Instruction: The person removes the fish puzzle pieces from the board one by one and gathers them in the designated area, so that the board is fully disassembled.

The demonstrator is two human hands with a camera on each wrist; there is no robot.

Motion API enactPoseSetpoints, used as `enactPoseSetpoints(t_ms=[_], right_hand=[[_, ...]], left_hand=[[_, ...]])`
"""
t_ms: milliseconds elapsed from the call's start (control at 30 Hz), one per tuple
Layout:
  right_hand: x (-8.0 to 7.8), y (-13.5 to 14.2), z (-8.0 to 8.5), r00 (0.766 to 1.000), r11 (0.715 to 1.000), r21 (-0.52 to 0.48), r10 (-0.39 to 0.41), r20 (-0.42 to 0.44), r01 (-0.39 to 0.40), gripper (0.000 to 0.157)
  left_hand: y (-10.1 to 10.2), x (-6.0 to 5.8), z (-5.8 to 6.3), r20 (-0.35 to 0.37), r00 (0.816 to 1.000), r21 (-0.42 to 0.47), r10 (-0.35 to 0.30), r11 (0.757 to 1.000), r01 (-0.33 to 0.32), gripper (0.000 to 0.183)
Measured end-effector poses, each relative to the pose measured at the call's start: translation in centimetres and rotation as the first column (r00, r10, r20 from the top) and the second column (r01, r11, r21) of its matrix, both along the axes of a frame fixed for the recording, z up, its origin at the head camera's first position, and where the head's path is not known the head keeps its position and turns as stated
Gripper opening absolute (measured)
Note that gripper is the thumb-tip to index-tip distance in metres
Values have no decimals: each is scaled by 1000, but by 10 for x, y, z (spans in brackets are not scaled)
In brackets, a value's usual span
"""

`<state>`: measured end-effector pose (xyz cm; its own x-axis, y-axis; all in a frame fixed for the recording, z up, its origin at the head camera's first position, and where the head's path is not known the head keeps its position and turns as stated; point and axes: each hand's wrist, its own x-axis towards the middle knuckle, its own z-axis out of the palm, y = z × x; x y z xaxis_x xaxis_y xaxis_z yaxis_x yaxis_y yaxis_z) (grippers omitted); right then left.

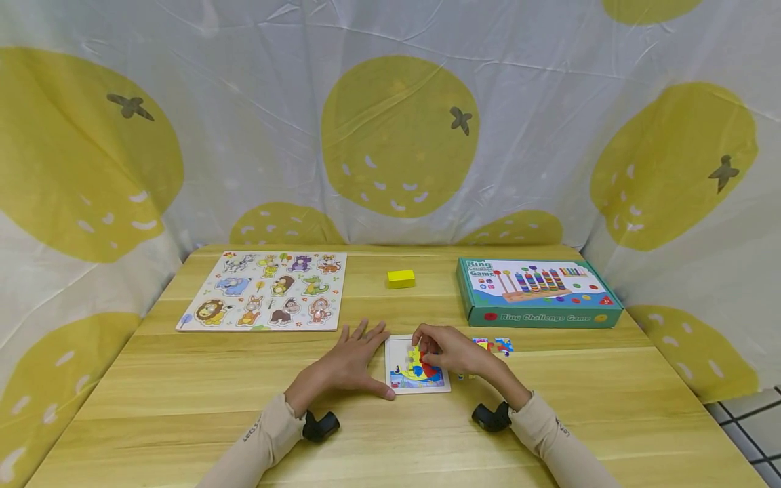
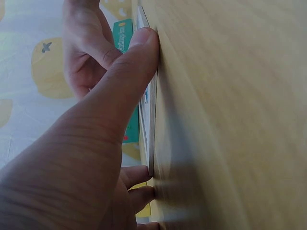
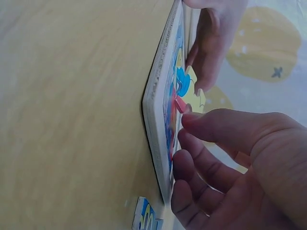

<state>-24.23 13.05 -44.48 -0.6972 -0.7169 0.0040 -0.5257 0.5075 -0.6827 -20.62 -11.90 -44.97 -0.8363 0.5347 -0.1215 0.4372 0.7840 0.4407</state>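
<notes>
A small framed jigsaw puzzle board [image 1: 398,347] lies on the table, with a colourful picture filling its lower part. My left hand [image 1: 348,366] rests at its left side, fingers spread, the thumb [image 2: 139,48] along the near corner and other fingertips by the far corner. Over the board, my right hand [image 1: 453,349] pinches a yellow puzzle piece [image 3: 193,82] with red and blue on it between thumb and index finger. In the right wrist view that piece stands tilted from the board's surface. The right fingers partly hide the board's right side.
Loose puzzle pieces [image 1: 503,344] lie right of the board, partly behind the right hand. A Ring Challenge Game box [image 1: 543,318] stands at the back right, an animal puzzle board [image 1: 244,325] at the back left. Between them is a yellow block [image 1: 401,279].
</notes>
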Motion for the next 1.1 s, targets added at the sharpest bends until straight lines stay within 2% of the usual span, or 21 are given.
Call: enactPoseSetpoints(t_ms=[633, 1100], right_hand=[[1, 1, -1, 1000, 1000, -1, -23, 5, 23, 19], [1, 2, 1, 1000, 1000, -9, 5, 3, -5, 20]], left_hand=[[0, 1, 2, -1, 1000, 11, -4, 1000, 4, 114], [-1, 1, 2, -2, 1000, 5, -7, 1000, 7, 113]])
